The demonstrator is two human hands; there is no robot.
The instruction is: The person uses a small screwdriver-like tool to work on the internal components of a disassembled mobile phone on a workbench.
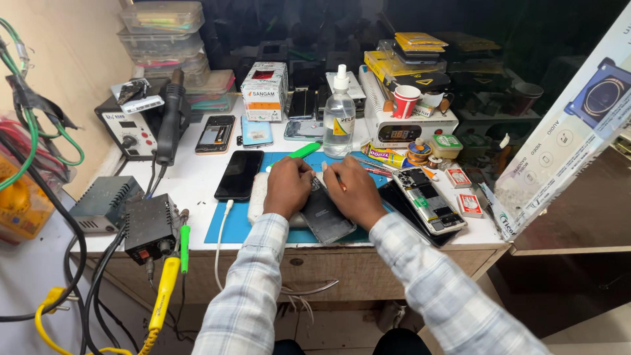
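Cluttered workbench (190,181), clear bottle (339,118) part-full of liquid, red cup (405,101)

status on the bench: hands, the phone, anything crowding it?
Left hand pressing down on dark phone shell over blue mat. Right hand on it too, thin tool pinched. Opened phone lies close at right, black phone at left.

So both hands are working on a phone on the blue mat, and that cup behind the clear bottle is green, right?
Not quite. The head view shows the cup is red, not green. Both the left hand and right hand do work on the phone on the blue mat.
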